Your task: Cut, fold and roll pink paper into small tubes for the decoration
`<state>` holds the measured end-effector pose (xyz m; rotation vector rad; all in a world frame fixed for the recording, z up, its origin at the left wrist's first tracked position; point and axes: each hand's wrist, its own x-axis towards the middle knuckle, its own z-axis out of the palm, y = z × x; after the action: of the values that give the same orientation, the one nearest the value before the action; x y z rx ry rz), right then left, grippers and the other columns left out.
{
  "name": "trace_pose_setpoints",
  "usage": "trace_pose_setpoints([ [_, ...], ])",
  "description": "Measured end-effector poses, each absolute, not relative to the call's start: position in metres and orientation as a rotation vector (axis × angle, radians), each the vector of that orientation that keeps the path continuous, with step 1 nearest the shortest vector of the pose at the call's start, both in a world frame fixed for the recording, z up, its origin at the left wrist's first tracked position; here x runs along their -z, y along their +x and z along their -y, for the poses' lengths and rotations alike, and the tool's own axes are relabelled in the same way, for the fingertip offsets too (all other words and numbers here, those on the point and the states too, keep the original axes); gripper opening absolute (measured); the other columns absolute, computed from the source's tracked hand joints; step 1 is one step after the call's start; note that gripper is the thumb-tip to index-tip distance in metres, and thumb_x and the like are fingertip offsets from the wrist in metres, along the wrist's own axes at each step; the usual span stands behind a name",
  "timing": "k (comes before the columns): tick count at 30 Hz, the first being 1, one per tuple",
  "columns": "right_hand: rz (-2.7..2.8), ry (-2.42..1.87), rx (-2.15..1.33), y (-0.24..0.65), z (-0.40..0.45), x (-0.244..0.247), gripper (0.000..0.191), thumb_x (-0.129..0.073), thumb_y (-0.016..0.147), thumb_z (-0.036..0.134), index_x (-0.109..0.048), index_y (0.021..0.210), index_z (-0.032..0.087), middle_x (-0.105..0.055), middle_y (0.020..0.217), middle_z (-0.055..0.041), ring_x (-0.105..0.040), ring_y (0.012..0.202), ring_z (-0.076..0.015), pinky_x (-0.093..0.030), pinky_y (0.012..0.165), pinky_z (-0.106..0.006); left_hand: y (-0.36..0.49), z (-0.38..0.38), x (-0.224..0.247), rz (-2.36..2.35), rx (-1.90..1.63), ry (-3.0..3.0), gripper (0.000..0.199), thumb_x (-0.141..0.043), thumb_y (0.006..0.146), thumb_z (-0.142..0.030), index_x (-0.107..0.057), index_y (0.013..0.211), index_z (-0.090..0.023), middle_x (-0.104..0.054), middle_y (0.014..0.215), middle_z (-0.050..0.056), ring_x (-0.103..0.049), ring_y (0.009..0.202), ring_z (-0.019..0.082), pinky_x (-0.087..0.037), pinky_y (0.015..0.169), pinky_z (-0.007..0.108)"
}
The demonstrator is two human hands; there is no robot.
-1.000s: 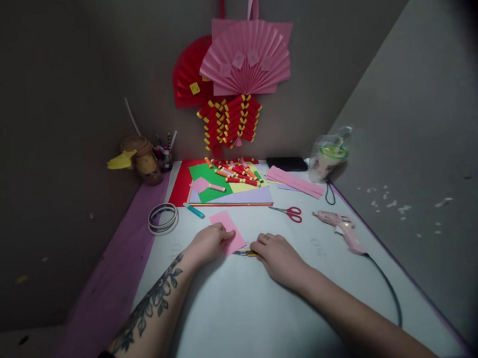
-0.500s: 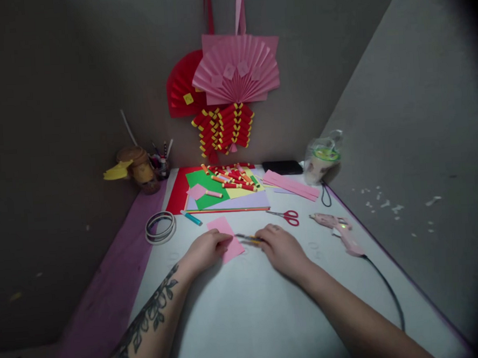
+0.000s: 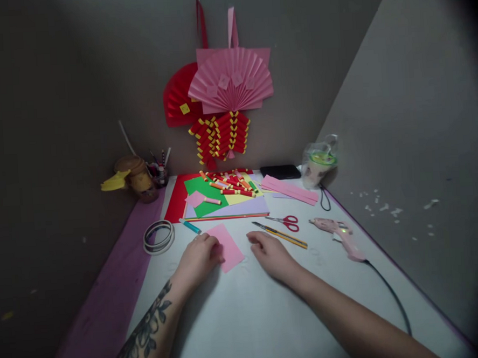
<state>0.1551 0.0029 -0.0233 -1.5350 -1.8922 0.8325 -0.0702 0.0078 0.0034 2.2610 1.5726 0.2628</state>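
A pink paper rectangle [image 3: 229,248] lies on the white table covering, its left edge under the fingers of my left hand [image 3: 199,256]. That hand's fingers are bent and together, at the paper's edge. To the paper's right, my right hand [image 3: 270,251] rests with curled fingers; the thumb is a little apart and nothing shows between them. A yellow cutter knife [image 3: 287,236] lies just beyond my right hand, with red-handled scissors [image 3: 289,223] behind it. A teal pen-like tool [image 3: 190,226] lies beyond my left hand.
Stacked coloured sheets [image 3: 244,207] hold small paper rolls [image 3: 233,184]. Tape rolls [image 3: 159,238] are at left; a pink glue gun [image 3: 341,232] with its cord is at right. Pink strips [image 3: 290,190], a phone [image 3: 280,172] and a bagged cup [image 3: 320,166] stand or lie farther back.
My right hand has let go of the cutter knife, which now lies on the table. My left hand has shifted toward the left edge of the pink paper. The view has tilted slightly.
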Motion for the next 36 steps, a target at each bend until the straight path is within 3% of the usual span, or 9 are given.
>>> trace_pose_setpoints([
  [4, 1.469, -1.56, -1.418, 0.133, -0.012, 0.016, 0.025, -0.051, 0.074, 0.015, -0.056, 0.099, 0.018, -0.068, 0.086, -0.0044, -0.063, 0.065, -0.013, -0.047, 0.056, -0.023, -0.072, -0.005, -0.001, -1.562, -0.201, 2.21, 0.006, -0.065, 0.074, -0.025, -0.065, 0.079, -0.021, -0.064, 0.079, 0.003, -0.058, 0.074, 0.019, -0.036, 0.062, 0.026],
  [6, 1.394, -1.609, -1.607, 0.128, -0.018, 0.007, 0.015, -0.053, 0.072, 0.02, -0.055, 0.087, 0.018, -0.061, 0.061, 0.0019, -0.052, 0.044, -0.0096, -0.032, 0.039, -0.019, -0.071, -0.005, -0.001, -1.564, -0.208, 2.199, 0.004, -0.065, 0.074, -0.023, -0.065, 0.077, -0.021, -0.065, 0.077, 0.002, -0.057, 0.072, 0.019, -0.033, 0.06, 0.026],
  [9, 1.425, -1.634, -1.767, 0.124, -0.026, -0.003, 0.007, -0.052, 0.071, 0.024, -0.049, 0.066, 0.02, -0.045, 0.042, 0.0071, -0.034, 0.032, -0.0071, -0.016, 0.033, -0.02, -0.07, -0.005, -0.001, -1.544, -0.217, 2.186, 0.002, -0.065, 0.072, -0.022, -0.064, 0.074, -0.021, -0.065, 0.075, 0.002, -0.056, 0.069, 0.018, -0.031, 0.058, 0.026],
  [14, 1.531, -1.625, -1.762, 0.118, -0.032, 0.003, 0.021, -0.055, 0.072, 0.031, -0.047, 0.055, 0.02, -0.037, 0.035, 0.0079, -0.026, 0.031, -0.0068, -0.015, 0.035, -0.022, -0.072, -0.004, 0.001, -1.522, -0.267, 2.141, 0.005, -0.066, 0.07, -0.021, -0.062, 0.073, -0.02, -0.064, 0.074, 0.001, -0.055, 0.069, 0.016, -0.032, 0.059, 0.025],
  [18, 1.691, -1.547, -1.421, 0.115, -0.03, 0.015, 0.024, -0.062, 0.065, 0.027, -0.046, 0.051, 0.018, -0.033, 0.041, 0.0085, -0.029, 0.041, -0.0065, -0.018, 0.042, -0.022, -0.075, -0.007, 0.009, -1.519, -0.45, 2.055, 0.011, -0.069, 0.067, -0.021, -0.06, 0.074, -0.019, -0.061, 0.073, 0.0, -0.052, 0.066, 0.015, -0.033, 0.059, 0.025],
  [23, 1.501, -1.242, -1.306, 0.121, -0.031, 0.028, 0.023, -0.06, 0.071, 0.037, -0.051, 0.062, 0.017, -0.046, 0.056, 0.0049, -0.041, 0.054, -0.0099, -0.032, 0.053, -0.023, -0.073, -0.018, 0.019, -1.516, -0.944, 1.55, 0.041, -0.066, 0.071, -0.033, -0.058, 0.106, -0.014, -0.061, 0.082, 0.002, -0.052, 0.062, 0.012, -0.04, 0.057, 0.024],
  [29, 1.505, -1.162, -1.119, 0.12, -0.038, 0.037, 0.019, -0.057, 0.078, 0.035, -0.062, 0.076, 0.017, -0.062, 0.074, -0.0017, -0.055, 0.07, -0.0161, -0.044, 0.067, -0.027, -0.07, -0.019, 0.016, -1.447, -1.022, 1.664, 0.023, -0.055, 0.081, -0.031, -0.072, 0.081, -0.015, -0.068, 0.076, 0.005, -0.059, 0.073, 0.018, -0.045, 0.068, 0.028],
  [32, 1.55, -1.096, -0.993, 0.12, -0.041, 0.037, 0.018, -0.055, 0.081, 0.028, -0.067, 0.091, 0.018, -0.066, 0.088, -0.0045, -0.059, 0.08, -0.0177, -0.047, 0.075, -0.029, -0.072, -0.018, 0.017, -1.505, -1.103, 1.836, 0.02, -0.056, 0.082, -0.026, -0.073, 0.085, -0.016, -0.067, 0.077, 0.005, -0.058, 0.073, 0.016, -0.044, 0.068, 0.026],
  [36, 1.646, -1.08, -0.857, 0.121, -0.042, 0.037, 0.017, -0.053, 0.081, 0.021, -0.068, 0.089, 0.019, -0.066, 0.086, -0.0043, -0.06, 0.081, -0.0178, -0.047, 0.076, -0.029, -0.075, -0.02, 0.021, -1.41, -1.013, 1.952, 0.019, -0.057, 0.084, -0.024, -0.074, 0.091, -0.018, -0.067, 0.079, 0.006, -0.059, 0.073, 0.016, -0.045, 0.068, 0.025],
])
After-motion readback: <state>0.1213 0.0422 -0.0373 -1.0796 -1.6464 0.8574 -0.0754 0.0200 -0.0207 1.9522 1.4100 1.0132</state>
